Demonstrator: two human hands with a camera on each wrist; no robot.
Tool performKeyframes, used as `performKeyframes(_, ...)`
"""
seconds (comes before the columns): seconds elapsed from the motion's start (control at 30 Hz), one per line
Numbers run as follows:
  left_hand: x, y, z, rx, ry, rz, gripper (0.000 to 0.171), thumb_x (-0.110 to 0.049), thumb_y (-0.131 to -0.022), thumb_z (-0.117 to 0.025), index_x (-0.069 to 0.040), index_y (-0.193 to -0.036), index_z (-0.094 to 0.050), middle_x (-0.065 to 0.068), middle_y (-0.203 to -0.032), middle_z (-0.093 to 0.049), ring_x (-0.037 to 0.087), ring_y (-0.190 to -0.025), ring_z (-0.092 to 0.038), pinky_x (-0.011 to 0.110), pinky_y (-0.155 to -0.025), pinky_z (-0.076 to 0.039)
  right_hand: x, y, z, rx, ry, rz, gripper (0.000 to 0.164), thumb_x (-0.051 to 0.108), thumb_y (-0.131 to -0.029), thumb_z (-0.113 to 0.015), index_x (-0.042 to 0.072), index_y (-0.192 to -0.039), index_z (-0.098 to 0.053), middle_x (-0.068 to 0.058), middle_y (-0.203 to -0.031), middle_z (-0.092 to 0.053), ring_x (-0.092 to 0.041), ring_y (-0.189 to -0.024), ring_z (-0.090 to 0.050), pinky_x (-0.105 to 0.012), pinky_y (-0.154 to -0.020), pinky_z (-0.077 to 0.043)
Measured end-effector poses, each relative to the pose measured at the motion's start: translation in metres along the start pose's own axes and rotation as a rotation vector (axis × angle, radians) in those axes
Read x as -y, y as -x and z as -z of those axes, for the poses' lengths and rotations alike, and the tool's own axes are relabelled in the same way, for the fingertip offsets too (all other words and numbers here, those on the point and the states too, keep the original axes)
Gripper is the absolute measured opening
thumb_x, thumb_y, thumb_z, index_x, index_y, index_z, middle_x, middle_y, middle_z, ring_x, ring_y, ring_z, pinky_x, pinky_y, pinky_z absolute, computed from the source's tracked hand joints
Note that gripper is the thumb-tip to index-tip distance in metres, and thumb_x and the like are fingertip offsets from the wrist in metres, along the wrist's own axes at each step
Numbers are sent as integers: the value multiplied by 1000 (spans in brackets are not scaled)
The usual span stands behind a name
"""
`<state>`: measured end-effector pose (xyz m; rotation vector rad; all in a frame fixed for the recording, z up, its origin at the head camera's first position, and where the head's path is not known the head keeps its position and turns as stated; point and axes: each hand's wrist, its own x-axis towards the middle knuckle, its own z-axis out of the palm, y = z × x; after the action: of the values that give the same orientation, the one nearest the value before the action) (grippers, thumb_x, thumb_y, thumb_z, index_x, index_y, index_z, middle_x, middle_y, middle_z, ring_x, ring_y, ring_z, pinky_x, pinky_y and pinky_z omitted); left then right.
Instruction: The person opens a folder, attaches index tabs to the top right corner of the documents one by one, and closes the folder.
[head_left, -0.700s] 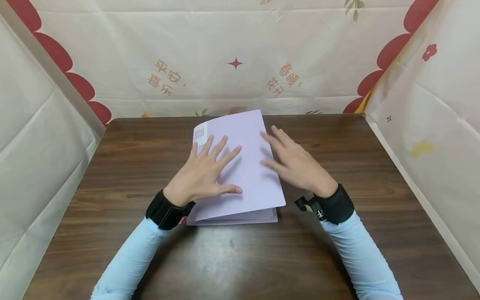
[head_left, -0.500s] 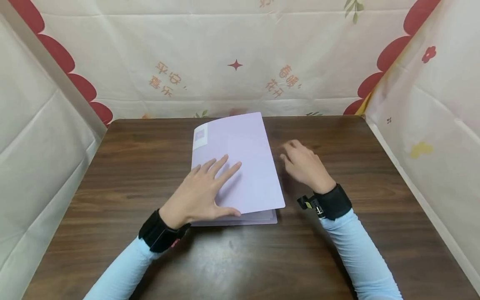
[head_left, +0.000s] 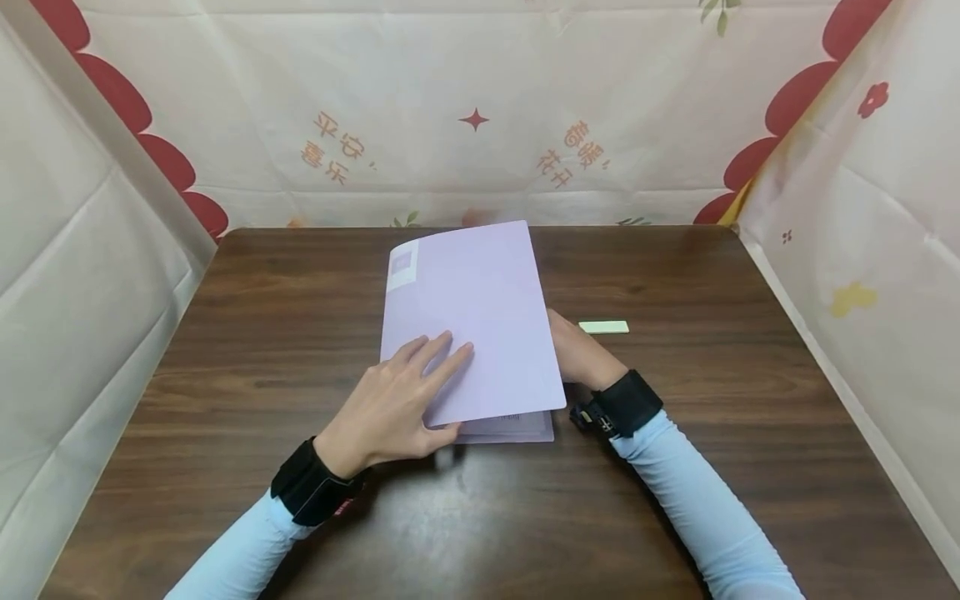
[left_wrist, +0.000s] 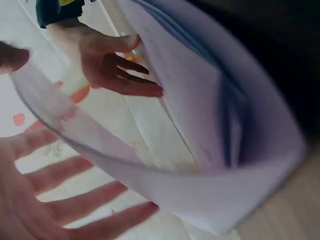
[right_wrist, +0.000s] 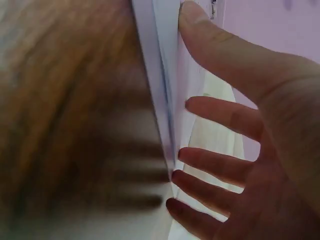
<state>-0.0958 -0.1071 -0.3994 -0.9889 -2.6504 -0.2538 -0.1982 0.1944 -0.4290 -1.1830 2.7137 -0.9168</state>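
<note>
A lavender folder (head_left: 472,325) with a white label at its top left lies on the table, its cover raised at the right and front. My left hand (head_left: 386,408) rests on the cover's lower left, fingers spread, thumb at the front edge. My right hand (head_left: 581,350) reaches beneath the cover from the right, its fingers hidden in the head view. In the left wrist view the right hand (left_wrist: 107,65) shows inside the fold, fingers extended. The right wrist view shows its fingertips (right_wrist: 192,155) right at the edges of the inner sheets (right_wrist: 167,75).
A pale green strip (head_left: 603,327) lies on the brown wooden table (head_left: 300,283) just beyond the right wrist. A printed cloth (head_left: 472,75) hangs behind the table, with white cloth panels at the left and right.
My left hand has slid down toward the cover's front edge. My right hand has left the cover's top, swung right, then gone under it. The green strip shows now where the right hand was.
</note>
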Motion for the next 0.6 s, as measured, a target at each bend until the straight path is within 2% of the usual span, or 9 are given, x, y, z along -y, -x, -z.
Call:
performKeyframes(0.07, 4, 6, 1, -47, 28, -8, 83, -56, -83, -69, -20, -154, -48, 15, -149, -58, 40, -129, -61, 50, -76, -63, 3, -3, -1, 37, 51, -60, 58, 24, -96, -74, 11, -148, -53, -16, -141, -59, -31, -123, -60, -51, -97, -54)
performKeyframes(0.2, 15, 22, 10, -139, 88, 17, 79, -47, -80, -69, -12, -149, -53, 18, -144, -61, 37, -124, -65, 50, -82, -62, 10, -10, 0, 153, 177, -254, 62, 29, -84, -87, 10, -139, -64, -18, -150, -55, -38, -137, -54, -56, -108, -49)
performKeyframes(0.3, 25, 39, 21, -227, 90, 55, 66, -40, -81, -65, -4, -136, -62, 18, -126, -71, 31, -102, -74, 45, -75, -63, 13, -14, -1, 217, 221, -343, 74, 35, -77, -92, 11, -140, -64, -20, -162, -42, -42, -149, -41, -60, -116, -40)
performKeyframes(0.37, 33, 53, 27, -301, 59, 77, 48, -36, -84, -60, -1, -116, -69, 14, -103, -76, 24, -81, -74, 39, -63, -61, 14, -16, -2, 224, 228, -357, 77, 39, -74, -94, 14, -140, -65, -19, -163, -41, -42, -150, -40, -60, -117, -39)
performKeyframes(0.43, 40, 69, 31, -383, 13, 93, 34, -34, -90, -54, -4, -93, -69, 6, -77, -71, 15, -59, -65, 31, -49, -52, 14, -17, -2, 218, 234, -357, 77, 39, -73, -94, 15, -140, -65, -19, -162, -42, -42, -149, -40, -60, -116, -40)
performKeyframes(0.47, 43, 77, 32, -418, -14, 106, 34, -34, -94, -51, -7, -80, -65, 2, -66, -64, 10, -50, -55, 27, -43, -45, 15, -17, -2, 216, 236, -355, 77, 39, -73, -94, 15, -140, -65, -19, -162, -42, -43, -148, -41, -61, -115, -40)
performKeyframes(0.53, 49, 95, 32, -473, -70, 144, 44, -36, -100, -47, -14, -62, -52, -6, -52, -47, 4, -43, -36, 23, -38, -30, 15, -16, -2, 216, 238, -353, 77, 39, -73, -94, 15, -140, -65, -20, -162, -42, -44, -148, -40, -62, -115, -40)
performKeyframes(0.6, 52, 113, 32, -482, -111, 192, 55, -39, -105, -44, -20, -53, -39, -11, -47, -31, 0, -45, -19, 20, -39, -14, 14, -15, -2, 218, 233, -347, 77, 39, -73, -94, 14, -140, -65, -20, -162, -42, -44, -149, -39, -62, -116, -38)
